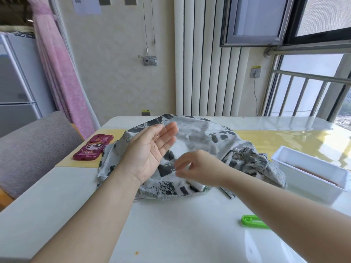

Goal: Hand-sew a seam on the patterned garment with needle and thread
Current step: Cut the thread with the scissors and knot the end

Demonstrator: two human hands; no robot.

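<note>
The patterned garment (199, 141), grey-white with dark patches, lies bunched on the white table (171, 224). My left hand (150, 147) hovers over its left part, palm up. Its thumb and forefinger pinch a thin needle (159, 136) that slants across the palm. A fine thread (169, 156) drops from the left fingers to my right hand (197, 168). The right hand pinches that thread between thumb and fingertips, just above the cloth near the garment's front edge.
A phone in a dark red cartoon case (93, 149) lies left of the garment on a yellow mat. A white rectangular tray (311, 168) stands at the right. A green plastic tool (252, 222) lies near the front, partly hidden under my right forearm.
</note>
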